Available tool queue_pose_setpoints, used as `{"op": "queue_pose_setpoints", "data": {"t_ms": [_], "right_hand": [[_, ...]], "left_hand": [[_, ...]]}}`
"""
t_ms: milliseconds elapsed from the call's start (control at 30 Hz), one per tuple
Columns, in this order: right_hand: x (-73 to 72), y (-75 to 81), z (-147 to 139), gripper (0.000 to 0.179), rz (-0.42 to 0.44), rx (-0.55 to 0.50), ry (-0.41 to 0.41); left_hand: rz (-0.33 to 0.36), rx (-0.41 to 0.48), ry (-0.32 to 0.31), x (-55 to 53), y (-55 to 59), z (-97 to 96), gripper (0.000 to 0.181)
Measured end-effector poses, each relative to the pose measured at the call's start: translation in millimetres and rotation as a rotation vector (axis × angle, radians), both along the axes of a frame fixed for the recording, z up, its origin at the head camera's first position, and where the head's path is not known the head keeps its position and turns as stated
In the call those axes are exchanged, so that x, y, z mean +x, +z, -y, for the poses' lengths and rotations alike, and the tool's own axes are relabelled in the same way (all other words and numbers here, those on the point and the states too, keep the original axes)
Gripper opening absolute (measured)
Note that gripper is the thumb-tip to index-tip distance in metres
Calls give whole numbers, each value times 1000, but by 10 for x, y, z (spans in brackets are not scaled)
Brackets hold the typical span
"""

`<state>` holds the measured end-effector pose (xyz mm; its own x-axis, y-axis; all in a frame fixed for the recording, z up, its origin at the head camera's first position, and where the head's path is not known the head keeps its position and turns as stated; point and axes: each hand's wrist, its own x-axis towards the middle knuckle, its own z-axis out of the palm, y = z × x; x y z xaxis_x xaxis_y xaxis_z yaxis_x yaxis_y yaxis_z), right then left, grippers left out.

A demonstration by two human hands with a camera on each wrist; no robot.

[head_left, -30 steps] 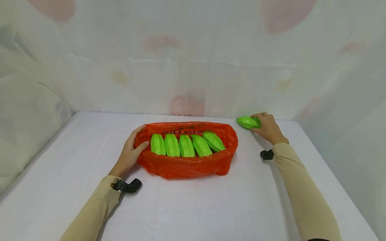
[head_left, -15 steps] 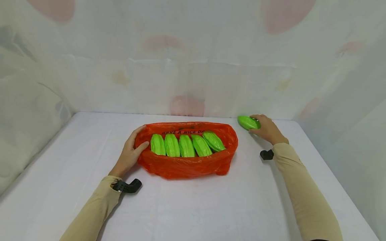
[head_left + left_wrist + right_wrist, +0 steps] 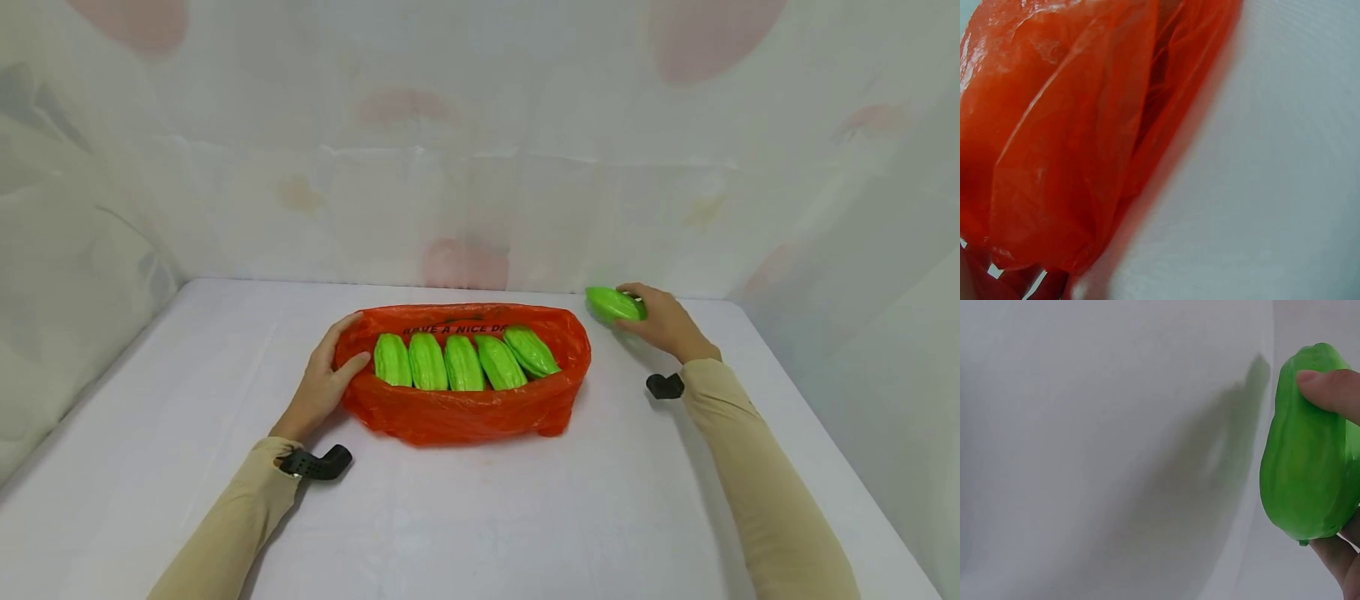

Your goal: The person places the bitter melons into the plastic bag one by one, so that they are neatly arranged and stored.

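A red plastic bag (image 3: 457, 418), printed with dark lettering, sits wide-mouthed on the table. Several bright green, ridged papayas (image 3: 428, 362) lie side by side in it, the rightmost ones tilted. My left hand (image 3: 321, 385) holds the bag's left end, thumb at the front rim and fingers at the back left. In the left wrist view the crinkled bag (image 3: 1066, 144) covers most of those fingers. Beyond the bag's right end, my right hand (image 3: 663, 323) grips another green papaya (image 3: 1305, 462). Its thumb presses the smooth side, fingers beneath, and the fruit casts a shadow on the white surface.
A white-covered table (image 3: 480, 517) spreads under everything, its back edge just behind the gripped papaya. A pale curtain (image 3: 480, 200) with faded red shapes hangs behind, and more pale cloth (image 3: 885, 350) flanks the right side.
My right hand has shifted slightly left with the papaya, which is turned a little and shows more of its body. My left hand and the bag have stayed in place.
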<state>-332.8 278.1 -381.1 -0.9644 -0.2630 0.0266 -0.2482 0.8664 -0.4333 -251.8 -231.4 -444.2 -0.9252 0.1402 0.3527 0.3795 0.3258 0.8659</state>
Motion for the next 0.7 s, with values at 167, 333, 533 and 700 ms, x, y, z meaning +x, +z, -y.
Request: {"op": "queue_pose_setpoints", "data": {"t_ms": [167, 333, 533, 700], "right_hand": [[13, 64, 69, 59, -28, -18, 19], [29, 104, 137, 59, -29, -31, 23], [47, 116, 196, 59, -40, -34, 26], [76, 167, 232, 59, -43, -30, 46]], "left_hand": [[2, -6, 2, 2, 2, 4, 58], [9, -11, 4, 4, 4, 4, 58], [5, -5, 2, 3, 1, 4, 57], [8, -5, 4, 7, 6, 5, 57]]}}
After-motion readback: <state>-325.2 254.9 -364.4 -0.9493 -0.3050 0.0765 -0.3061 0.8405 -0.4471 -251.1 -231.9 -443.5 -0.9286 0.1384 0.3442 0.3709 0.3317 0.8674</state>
